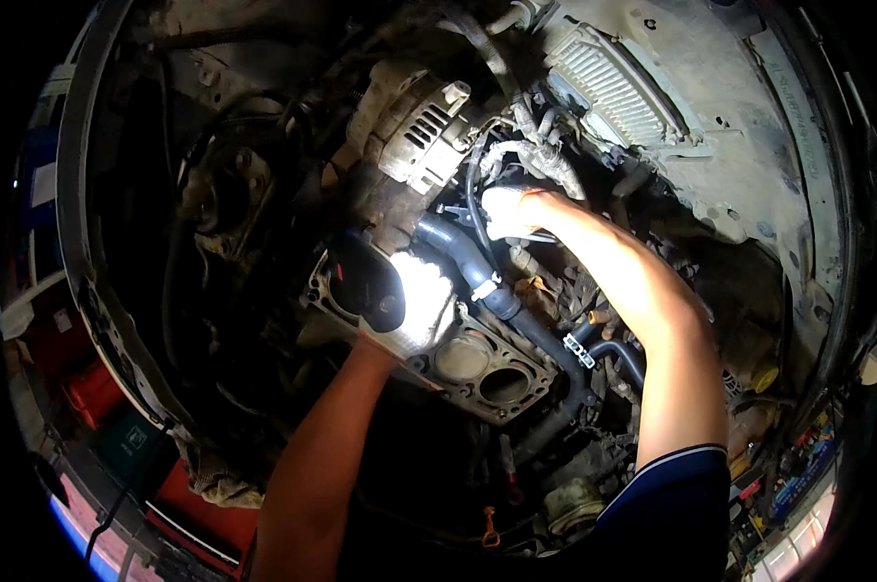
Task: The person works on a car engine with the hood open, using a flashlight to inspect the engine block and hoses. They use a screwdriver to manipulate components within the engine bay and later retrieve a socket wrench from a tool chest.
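My left hand [424, 306], in a white glove washed out by bright light, is closed at the side of a black rounded object [366, 276] above the engine block [458, 361]. Its fingers are partly lost in the glare. Farther right, my right hand [508, 211], also gloved, is closed among cables beside the alternator [424, 131]. A thin metal edge shows under that hand and a dark pointed piece beyond its fingers; what it grips I cannot make out. Between the hands runs a thick black hose [458, 247] with a light-coloured clamp [486, 287].
Open cylinder bores [505, 385] show in the block's top face. A smaller hose with a metal clamp [578, 351] lies to the right. Wrapped wiring [545, 160] and a finned metal box [618, 87] sit at the far right. An orange dipstick handle [491, 527] stands near me.
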The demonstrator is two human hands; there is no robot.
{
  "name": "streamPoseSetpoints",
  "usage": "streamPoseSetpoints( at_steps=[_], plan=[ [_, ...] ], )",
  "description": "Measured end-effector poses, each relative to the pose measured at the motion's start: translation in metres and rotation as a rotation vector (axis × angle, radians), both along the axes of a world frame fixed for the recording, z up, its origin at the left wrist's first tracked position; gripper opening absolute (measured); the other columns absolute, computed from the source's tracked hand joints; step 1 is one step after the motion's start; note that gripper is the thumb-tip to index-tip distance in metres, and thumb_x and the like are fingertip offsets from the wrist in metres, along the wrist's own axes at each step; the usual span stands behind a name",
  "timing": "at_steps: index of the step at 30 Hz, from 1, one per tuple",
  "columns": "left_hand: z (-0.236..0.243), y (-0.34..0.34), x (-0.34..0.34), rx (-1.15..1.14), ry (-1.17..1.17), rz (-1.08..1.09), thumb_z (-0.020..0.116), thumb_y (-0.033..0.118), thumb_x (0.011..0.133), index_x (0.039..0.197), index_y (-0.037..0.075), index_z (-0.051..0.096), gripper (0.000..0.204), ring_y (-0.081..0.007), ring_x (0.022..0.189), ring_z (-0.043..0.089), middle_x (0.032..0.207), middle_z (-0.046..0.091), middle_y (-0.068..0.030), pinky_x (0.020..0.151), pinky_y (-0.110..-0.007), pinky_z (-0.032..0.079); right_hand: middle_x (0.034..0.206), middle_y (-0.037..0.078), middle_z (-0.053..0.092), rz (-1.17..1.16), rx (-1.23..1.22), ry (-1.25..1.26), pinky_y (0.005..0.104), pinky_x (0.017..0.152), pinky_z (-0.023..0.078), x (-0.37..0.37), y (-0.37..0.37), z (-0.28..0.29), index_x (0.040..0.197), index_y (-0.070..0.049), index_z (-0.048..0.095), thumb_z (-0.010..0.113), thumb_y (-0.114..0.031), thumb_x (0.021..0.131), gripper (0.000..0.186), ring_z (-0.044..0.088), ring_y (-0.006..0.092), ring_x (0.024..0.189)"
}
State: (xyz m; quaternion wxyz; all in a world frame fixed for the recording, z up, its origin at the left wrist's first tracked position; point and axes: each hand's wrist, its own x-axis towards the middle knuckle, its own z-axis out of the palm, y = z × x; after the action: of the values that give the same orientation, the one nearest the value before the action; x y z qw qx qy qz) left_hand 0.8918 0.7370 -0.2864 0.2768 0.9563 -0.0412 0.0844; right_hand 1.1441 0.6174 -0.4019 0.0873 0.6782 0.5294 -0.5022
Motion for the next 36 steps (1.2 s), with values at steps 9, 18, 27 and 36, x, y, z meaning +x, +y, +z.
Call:
streamPoseSetpoints(
  at_steps=[9, 18, 27, 36],
  plan=[
    [0.003, -0.002, -0.002, 0.032, -0.043, 0.017, 0.072, 0.015, 0.079, 0.085, 0.008, 0.063, 0.013, -0.0327, 0.078, 0.058, 0.081, 0.056, -0.0126, 0.076, -0.047, 0.048, 0.074, 0.018, 0.068, -0.247, 0.061, 0.031, 0.0448, 0.062, 0.049, -0.019, -0.020, -0.006, 0.081, 0.000, 0.072, 0.073, -0.024, 0.083, 0.025, 0.063, 0.0275, 0.066],
    [-0.001, -0.003, 0.000, 0.011, -0.041, 0.003, 0.073, 0.014, 0.080, 0.086, 0.007, 0.065, 0.012, -0.0329, 0.080, 0.059, 0.082, 0.058, -0.0128, 0.079, -0.048, 0.049, 0.073, 0.018, 0.069, 0.288, 0.102, -0.071, 0.0422, 0.065, 0.051, -0.026, -0.022, -0.034, 0.079, 0.002, 0.075, 0.064, -0.015, 0.083, 0.020, 0.064, 0.0284, 0.067],
    [-0.003, -0.001, -0.005, 0.013, 0.000, -0.005, 0.074, 0.013, 0.081, 0.089, 0.007, 0.067, 0.013, -0.0324, 0.080, 0.060, 0.084, 0.060, -0.0126, 0.079, -0.048, 0.050, 0.075, 0.024, 0.067, -0.027, 0.056, -0.015, 0.0464, 0.065, 0.053, -0.017, -0.016, -0.017, 0.085, 0.004, 0.075, 0.065, -0.015, 0.086, 0.022, 0.066, 0.0345, 0.068],
    [-0.008, 0.001, -0.014, 0.041, -0.007, 0.037, 0.074, 0.015, 0.080, 0.090, 0.006, 0.067, 0.014, -0.0324, 0.080, 0.061, 0.084, 0.060, -0.0128, 0.079, -0.048, 0.050, 0.077, 0.014, 0.073, 0.129, 0.044, -0.061, 0.0407, 0.067, 0.048, -0.031, -0.007, -0.017, 0.079, -0.006, 0.078, 0.059, -0.016, 0.089, 0.023, 0.067, 0.0294, 0.070]
  ],
)
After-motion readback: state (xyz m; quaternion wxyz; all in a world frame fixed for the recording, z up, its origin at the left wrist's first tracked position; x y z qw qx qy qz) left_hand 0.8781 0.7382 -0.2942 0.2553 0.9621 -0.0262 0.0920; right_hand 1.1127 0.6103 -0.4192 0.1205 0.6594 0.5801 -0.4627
